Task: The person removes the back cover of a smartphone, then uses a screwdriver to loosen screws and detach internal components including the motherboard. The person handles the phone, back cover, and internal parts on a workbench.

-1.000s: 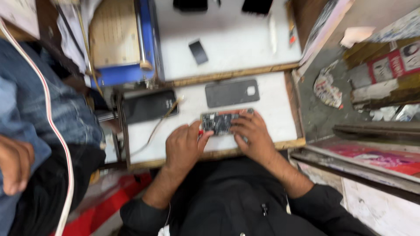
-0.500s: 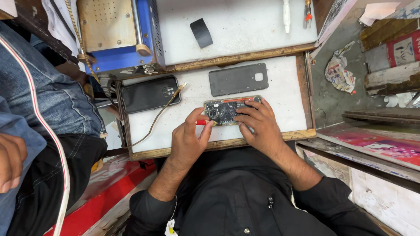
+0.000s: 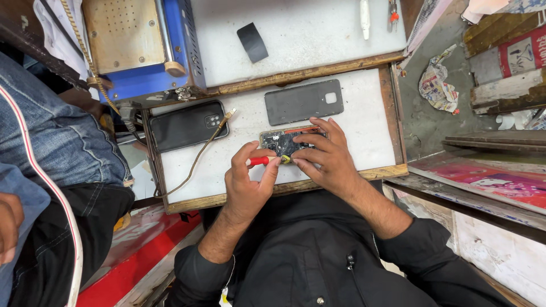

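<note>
An opened phone (image 3: 284,140) with its circuit board showing lies on the white work board (image 3: 364,122). My right hand (image 3: 327,159) rests on it, fingers spread over its right end, pinning it down. My left hand (image 3: 247,182) grips a small red-handled screwdriver (image 3: 260,161), its tip at the near edge of the opened phone. A grey back cover (image 3: 304,101) lies just beyond the phone.
A black phone (image 3: 187,125) with a beige cable (image 3: 199,156) plugged in lies at the left of the board. A blue machine (image 3: 142,51) stands behind it. A small black piece (image 3: 252,41) and a white tool (image 3: 364,14) lie farther back. Another person in jeans (image 3: 51,142) sits at the left.
The view has swung and steadied, so the board sits differently in the picture. Both hands have stayed on the opened phone, and the red screwdriver now shows clearly in my left hand.
</note>
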